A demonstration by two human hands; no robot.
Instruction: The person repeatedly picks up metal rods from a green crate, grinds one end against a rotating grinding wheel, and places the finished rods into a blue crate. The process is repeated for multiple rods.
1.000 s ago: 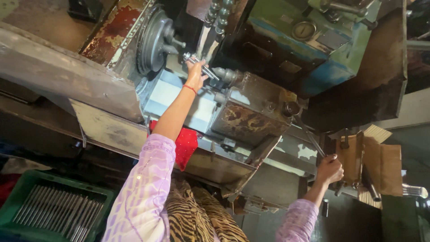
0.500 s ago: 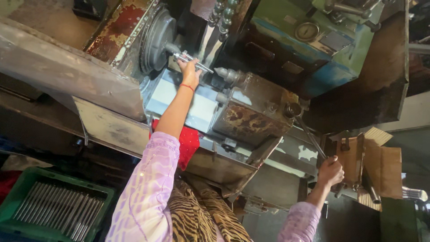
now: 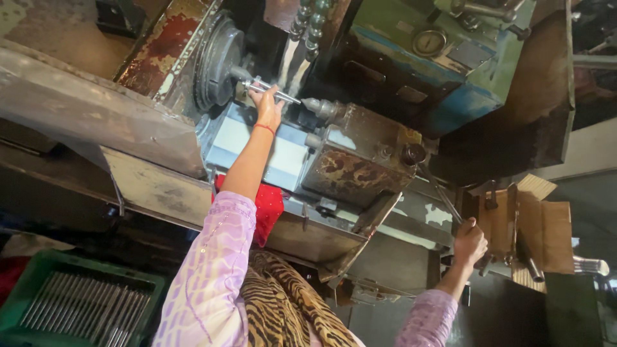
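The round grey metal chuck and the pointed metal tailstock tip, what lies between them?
In the head view, between the round grey chuck and the pointed tailstock tip lies a thin silver metal rod, held by the left hand.

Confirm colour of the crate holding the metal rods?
Green crate, lower left of the head view.

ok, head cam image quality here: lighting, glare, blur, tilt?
Head view: strongly rolled and tilted; uneven light, blown-out highlight on the grey plate below the left hand, deep shadow along the left edge and lower right. The rod in the left hand is sharp; the right hand on the lever is slightly soft.
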